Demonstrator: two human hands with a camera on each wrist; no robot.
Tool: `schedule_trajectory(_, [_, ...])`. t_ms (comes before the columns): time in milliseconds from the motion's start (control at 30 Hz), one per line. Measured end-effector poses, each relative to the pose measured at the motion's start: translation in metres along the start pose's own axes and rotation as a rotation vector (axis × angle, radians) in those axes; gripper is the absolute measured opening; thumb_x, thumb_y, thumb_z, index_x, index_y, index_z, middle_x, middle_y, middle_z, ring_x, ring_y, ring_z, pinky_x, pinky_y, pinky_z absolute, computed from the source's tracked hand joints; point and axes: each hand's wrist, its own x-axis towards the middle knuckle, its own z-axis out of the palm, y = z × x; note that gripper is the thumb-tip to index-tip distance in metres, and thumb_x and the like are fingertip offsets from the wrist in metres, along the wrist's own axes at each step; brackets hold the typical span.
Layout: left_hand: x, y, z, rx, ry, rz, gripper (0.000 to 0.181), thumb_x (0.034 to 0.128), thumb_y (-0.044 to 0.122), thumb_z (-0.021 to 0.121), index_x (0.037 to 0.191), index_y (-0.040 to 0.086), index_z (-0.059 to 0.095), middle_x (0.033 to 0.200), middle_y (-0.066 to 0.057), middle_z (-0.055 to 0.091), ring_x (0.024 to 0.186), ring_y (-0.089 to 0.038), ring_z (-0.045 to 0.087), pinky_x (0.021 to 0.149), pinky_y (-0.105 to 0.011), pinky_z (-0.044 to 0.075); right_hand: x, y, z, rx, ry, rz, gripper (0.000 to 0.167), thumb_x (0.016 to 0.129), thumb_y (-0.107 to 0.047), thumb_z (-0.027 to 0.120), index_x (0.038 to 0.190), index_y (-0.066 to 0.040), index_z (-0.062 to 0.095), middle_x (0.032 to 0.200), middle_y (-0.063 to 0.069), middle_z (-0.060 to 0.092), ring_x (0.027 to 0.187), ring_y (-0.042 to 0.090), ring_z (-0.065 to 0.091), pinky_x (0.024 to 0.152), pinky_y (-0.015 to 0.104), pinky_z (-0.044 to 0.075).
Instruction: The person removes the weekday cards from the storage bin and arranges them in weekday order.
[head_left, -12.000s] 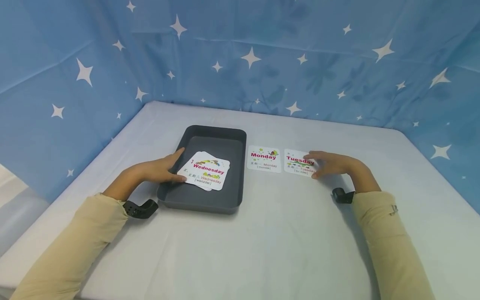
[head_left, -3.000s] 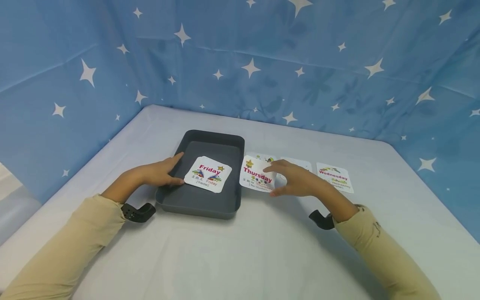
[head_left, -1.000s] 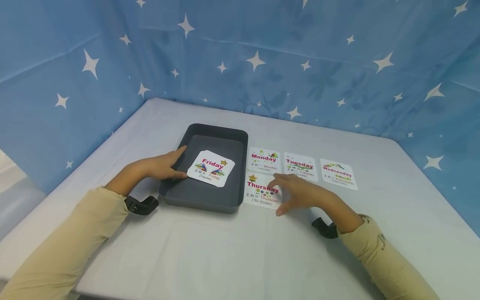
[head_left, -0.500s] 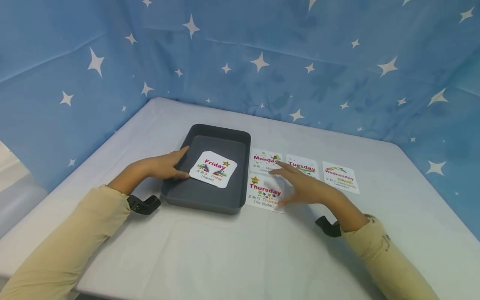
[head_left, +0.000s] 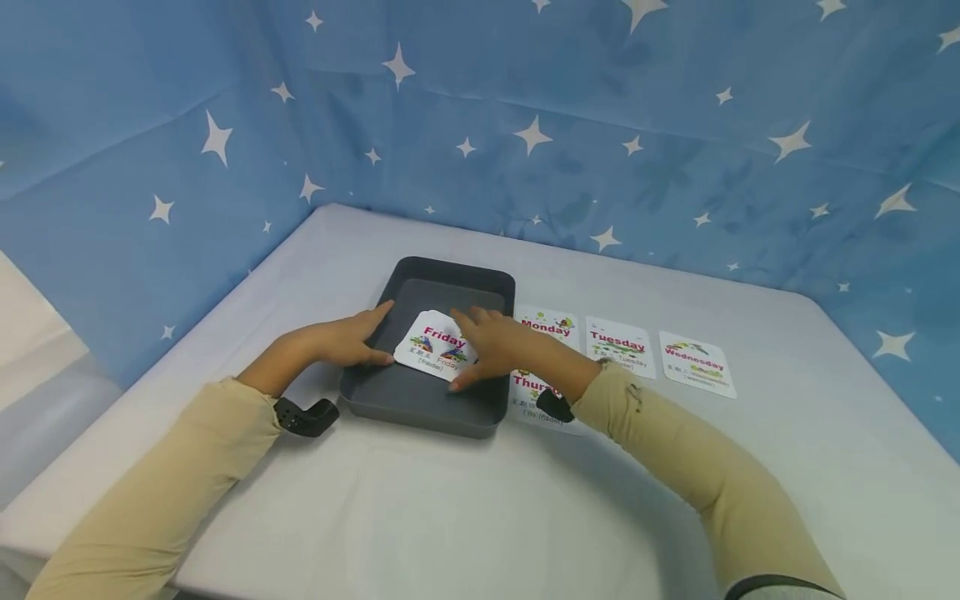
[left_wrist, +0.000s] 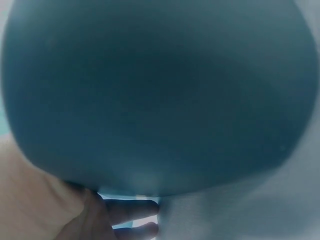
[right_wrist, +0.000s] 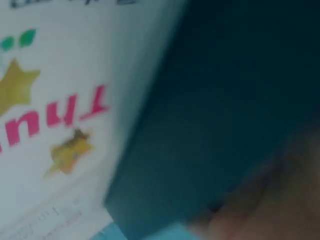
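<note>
Inside a dark grey tray [head_left: 427, 412] lies a white Friday card [head_left: 429, 342]; white edges around it suggest others beneath, but I cannot tell. My left hand [head_left: 341, 340] rests over the tray's left rim, thumb tip at the card's left corner. In the left wrist view, straight fingers [left_wrist: 132, 211] show beyond the tray's dark wall. My right hand [head_left: 498, 342] reaches over the tray's right rim, thumb and fingers spread above the card's right side. Whether they touch the card is unclear. Beneath the right wrist lies the Thursday card [head_left: 531, 408], partly hidden.
Right of the tray, Monday [head_left: 547, 323], Tuesday [head_left: 621, 346] and Wednesday [head_left: 697, 363] cards form a row on the white table [head_left: 420, 517]. A blue curtain [head_left: 570, 183] with white stars hangs behind. Both wrists wear a black camera mount [head_left: 306, 418].
Wednesday and Thursday cards have come out of the tray onto the table since the earliest frame. Just now my right hand left the Thursday card and moved left over the tray. The left hand stayed.
</note>
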Motion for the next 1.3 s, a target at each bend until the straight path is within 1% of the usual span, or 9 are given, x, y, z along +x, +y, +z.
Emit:
schedule_trajectory(100, [0.001, 0.001, 0.003, -0.002, -0.012, -0.011, 0.091, 0.0892, 0.032, 0.056, 0.144, -0.003, -0.007, 0.150, -0.028, 0.001, 0.138, -0.041, 0.005, 0.111, -0.052, 0.012, 0.012, 0.000, 0.004, -0.001, -0.073, 0.063, 0.113, 0.065, -0.063, 0.068, 0.148, -0.015, 0.008, 0.146, 0.017, 0.027, 0.133, 0.035, 0.028, 0.107, 0.049, 0.029])
schedule_trajectory(200, [0.002, 0.001, 0.002, -0.005, -0.014, -0.015, 0.092, 0.0888, 0.032, 0.057, 0.144, -0.002, -0.007, 0.150, -0.027, 0.001, 0.139, -0.041, 0.005, 0.111, -0.052, 0.012, 0.017, 0.002, 0.002, 0.046, -0.074, 0.077, 0.110, 0.065, -0.055, 0.074, 0.147, -0.018, 0.011, 0.143, 0.015, 0.031, 0.131, 0.032, 0.031, 0.105, 0.049, 0.032])
schedule_trajectory(300, [0.003, 0.000, 0.001, -0.005, -0.008, -0.020, 0.092, 0.0884, 0.032, 0.058, 0.145, -0.002, -0.007, 0.150, -0.026, 0.001, 0.139, -0.040, 0.006, 0.111, -0.052, 0.012, 0.020, 0.001, -0.001, 0.080, -0.060, 0.056, 0.108, 0.065, -0.049, 0.077, 0.147, -0.020, 0.013, 0.139, 0.015, 0.032, 0.127, 0.031, 0.033, 0.104, 0.048, 0.033])
schedule_trajectory(433, [0.003, -0.001, -0.001, 0.005, -0.006, -0.022, 0.092, 0.0885, 0.031, 0.058, 0.144, -0.002, -0.008, 0.150, -0.027, 0.002, 0.139, -0.040, 0.006, 0.111, -0.052, 0.013, 0.024, -0.001, -0.005, 0.081, -0.069, 0.033, 0.111, 0.065, -0.048, 0.078, 0.148, -0.020, 0.010, 0.138, 0.015, 0.031, 0.126, 0.030, 0.032, 0.104, 0.048, 0.032])
schedule_trajectory(600, [0.002, -0.001, 0.000, -0.001, -0.009, -0.019, 0.092, 0.0888, 0.031, 0.057, 0.144, -0.003, -0.007, 0.150, -0.028, 0.003, 0.138, -0.041, 0.007, 0.111, -0.052, 0.012, 0.034, 0.003, -0.004, 0.087, -0.069, 0.040, 0.108, 0.066, -0.049, 0.077, 0.148, -0.020, 0.012, 0.142, 0.015, 0.029, 0.129, 0.031, 0.030, 0.105, 0.049, 0.030])
schedule_trajectory(767, [0.001, 0.001, 0.000, 0.008, -0.005, -0.021, 0.091, 0.0888, 0.031, 0.057, 0.144, -0.003, -0.006, 0.150, -0.027, 0.003, 0.138, -0.040, 0.007, 0.111, -0.052, 0.013, 0.038, 0.005, -0.005, 0.119, -0.049, 0.032, 0.105, 0.065, -0.043, 0.079, 0.147, -0.021, 0.017, 0.137, 0.016, 0.029, 0.124, 0.030, 0.033, 0.103, 0.047, 0.034])
schedule_trajectory(1000, [0.002, 0.002, -0.001, 0.013, -0.004, -0.028, 0.092, 0.0882, 0.031, 0.058, 0.144, -0.003, -0.006, 0.150, -0.027, 0.003, 0.138, -0.041, 0.007, 0.111, -0.053, 0.013, 0.044, 0.007, -0.008, 0.182, -0.081, -0.030, 0.113, 0.064, -0.044, 0.080, 0.148, -0.019, 0.009, 0.144, 0.015, 0.022, 0.129, 0.030, 0.025, 0.106, 0.048, 0.028])
schedule_trajectory(1167, [0.003, 0.001, 0.000, 0.011, -0.007, -0.027, 0.093, 0.0881, 0.032, 0.058, 0.144, -0.002, -0.007, 0.150, -0.028, 0.003, 0.138, -0.041, 0.007, 0.111, -0.053, 0.013, 0.047, 0.011, -0.008, 0.179, -0.055, -0.056, 0.111, 0.065, -0.041, 0.081, 0.148, -0.019, 0.011, 0.144, 0.016, 0.023, 0.130, 0.032, 0.025, 0.105, 0.049, 0.028])
schedule_trajectory(1300, [0.003, 0.002, -0.001, 0.012, -0.009, -0.023, 0.092, 0.0885, 0.031, 0.058, 0.144, -0.003, -0.007, 0.150, -0.028, 0.003, 0.138, -0.041, 0.006, 0.111, -0.053, 0.012, 0.046, 0.011, -0.007, 0.145, -0.026, -0.091, 0.109, 0.065, -0.041, 0.080, 0.148, -0.018, 0.012, 0.140, 0.016, 0.028, 0.125, 0.032, 0.030, 0.103, 0.049, 0.030])
